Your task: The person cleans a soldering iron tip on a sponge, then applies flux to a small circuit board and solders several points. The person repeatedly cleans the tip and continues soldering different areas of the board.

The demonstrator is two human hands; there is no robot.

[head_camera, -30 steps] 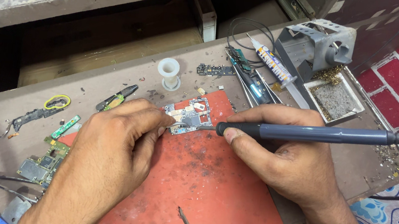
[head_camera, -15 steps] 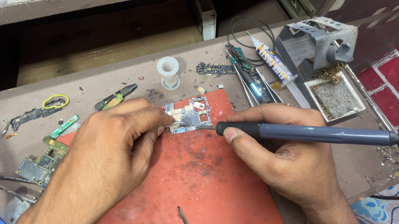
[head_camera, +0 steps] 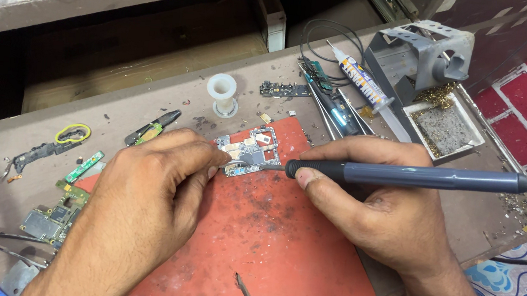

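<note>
The right hand [head_camera: 388, 215] has its fingers clamped on a soldering iron [head_camera: 406, 177], tip at the small circuit board [head_camera: 248, 151] on the red mat's [head_camera: 278, 255] far edge; the left hand's [head_camera: 144, 207] fingers pinch tweezers [head_camera: 235, 163] there; a slip could scorch neighbouring parts.

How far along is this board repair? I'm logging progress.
Done: the bare circuit board already lies on the red mat. In hand: the right hand holds the soldering iron to it; the left hand steadies it. Left: cannot tell.
</note>
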